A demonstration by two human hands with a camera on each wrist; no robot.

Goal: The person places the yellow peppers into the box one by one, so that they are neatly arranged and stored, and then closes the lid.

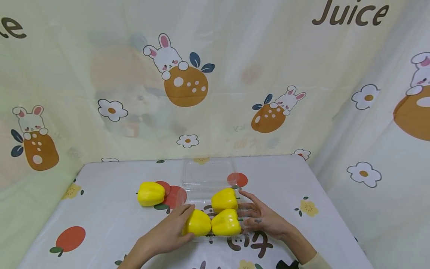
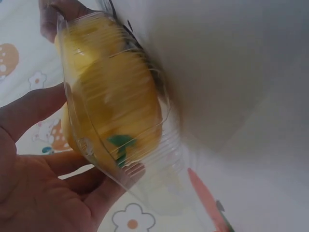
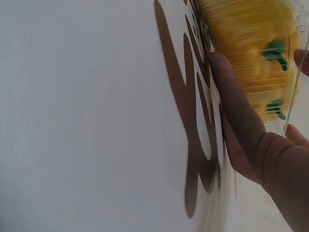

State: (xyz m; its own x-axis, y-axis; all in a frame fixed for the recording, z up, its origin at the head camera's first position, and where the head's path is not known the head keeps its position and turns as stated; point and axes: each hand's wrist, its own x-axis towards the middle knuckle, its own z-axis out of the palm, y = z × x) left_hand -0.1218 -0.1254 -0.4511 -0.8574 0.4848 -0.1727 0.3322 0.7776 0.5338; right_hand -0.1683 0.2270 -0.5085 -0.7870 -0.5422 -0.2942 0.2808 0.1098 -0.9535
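The clear container (image 1: 198, 195) stands on the surface (image 1: 114, 209) with its lid (image 1: 208, 173) folded open to the far side. Inside sit three yellow peppers: a near-left pepper (image 1: 201, 224), a near-right pepper (image 1: 226, 223) and a far-right pepper (image 1: 223, 200). A fourth, the loose pepper (image 1: 151, 194), lies on the surface to the left, apart from the container.

The left hand (image 1: 168, 231) has its grip around the near-left pepper, thumb on the near side, fingers toward the far side. The right hand (image 1: 265, 219) rests at the right wall, fingers spread and slightly bent, not clenched.

The glossy peppers look firm and smooth, so they may slip; holding each across its rounded sides should serve better than pulling the green stems (image 3: 276, 52). The thin ribbed plastic is probably light and springy, likely to slide or dent if squeezed, so gentle support low on the walls suits it.
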